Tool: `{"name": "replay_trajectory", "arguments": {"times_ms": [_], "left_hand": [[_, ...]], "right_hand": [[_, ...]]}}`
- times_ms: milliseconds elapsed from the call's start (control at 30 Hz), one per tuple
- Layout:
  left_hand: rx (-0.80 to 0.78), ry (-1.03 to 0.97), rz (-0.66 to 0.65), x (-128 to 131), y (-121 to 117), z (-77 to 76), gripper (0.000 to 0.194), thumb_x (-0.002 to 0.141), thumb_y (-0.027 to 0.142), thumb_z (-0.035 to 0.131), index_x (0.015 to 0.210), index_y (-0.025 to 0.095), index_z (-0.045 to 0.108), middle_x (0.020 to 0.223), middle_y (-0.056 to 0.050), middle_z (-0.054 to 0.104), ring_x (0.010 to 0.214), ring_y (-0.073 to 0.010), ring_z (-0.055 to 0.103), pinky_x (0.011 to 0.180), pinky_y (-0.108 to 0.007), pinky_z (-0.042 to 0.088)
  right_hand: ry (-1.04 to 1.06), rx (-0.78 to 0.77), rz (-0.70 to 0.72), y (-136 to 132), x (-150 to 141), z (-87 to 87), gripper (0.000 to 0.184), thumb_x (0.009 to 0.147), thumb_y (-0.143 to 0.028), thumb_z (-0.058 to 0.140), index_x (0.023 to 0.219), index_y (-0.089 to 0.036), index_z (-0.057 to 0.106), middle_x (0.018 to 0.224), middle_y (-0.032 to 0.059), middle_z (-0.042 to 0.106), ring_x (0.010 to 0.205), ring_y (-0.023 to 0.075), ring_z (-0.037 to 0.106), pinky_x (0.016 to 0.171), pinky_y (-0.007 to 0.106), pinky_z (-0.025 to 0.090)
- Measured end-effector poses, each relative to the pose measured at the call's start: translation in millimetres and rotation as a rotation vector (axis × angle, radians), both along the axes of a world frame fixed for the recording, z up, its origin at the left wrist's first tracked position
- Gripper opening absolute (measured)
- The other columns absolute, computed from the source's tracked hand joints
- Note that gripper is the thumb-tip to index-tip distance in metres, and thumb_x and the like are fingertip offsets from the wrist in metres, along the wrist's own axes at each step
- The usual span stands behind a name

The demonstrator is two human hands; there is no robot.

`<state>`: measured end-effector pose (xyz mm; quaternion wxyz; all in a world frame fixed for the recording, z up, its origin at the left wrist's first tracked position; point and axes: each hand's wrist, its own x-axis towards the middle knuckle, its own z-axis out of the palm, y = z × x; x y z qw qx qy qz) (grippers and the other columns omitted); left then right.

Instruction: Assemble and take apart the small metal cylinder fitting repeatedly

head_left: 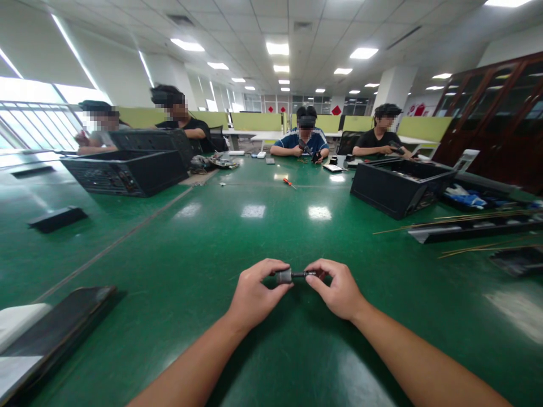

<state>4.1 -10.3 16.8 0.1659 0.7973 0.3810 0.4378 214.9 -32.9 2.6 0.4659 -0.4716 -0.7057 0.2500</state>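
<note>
A short grey metal cylinder (pixel 284 276) with a thin dark shaft (pixel 299 275) lies level between my hands, low over the green table. My left hand (pixel 257 291) pinches the cylinder between thumb and fingers. At the other end, my right hand (pixel 337 288) grips the shaft with thumb and fingertips. The cylinder and shaft form one line, but I cannot tell whether they are one piece. My fingers hide both outer ends.
Black computer cases stand on the left (pixel 127 172) and right (pixel 382 189) of the green table (pixel 203 237). Farther off lies an orange screwdriver (pixel 288 182). Thin rods and a metal rail (pixel 462 229) lie on the right, a dark panel (pixel 63 322) at left. Several people sit opposite.
</note>
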Motion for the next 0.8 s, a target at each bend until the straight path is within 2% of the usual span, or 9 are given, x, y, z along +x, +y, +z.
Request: {"name": "replay_trajectory", "arguments": {"times_ms": [800], "left_hand": [[0.024, 0.002, 0.031, -2.4, 2.7, -0.1, 0.025, 0.071, 0.018, 0.078, 0.095, 0.022, 0.071, 0.091, -0.001, 0.074, 0.083, -0.0162, 0.069, 0.078, -0.028, 0.054]], "right_hand": [[0.027, -0.039, -0.039, 4.1, 3.4, -2.7, 0.014, 0.083, -0.025, 0.061, 0.088, -0.018, 0.072, 0.078, 0.0025, 0.069, 0.071, 0.016, 0.06, 0.068, 0.026, 0.044]]}}
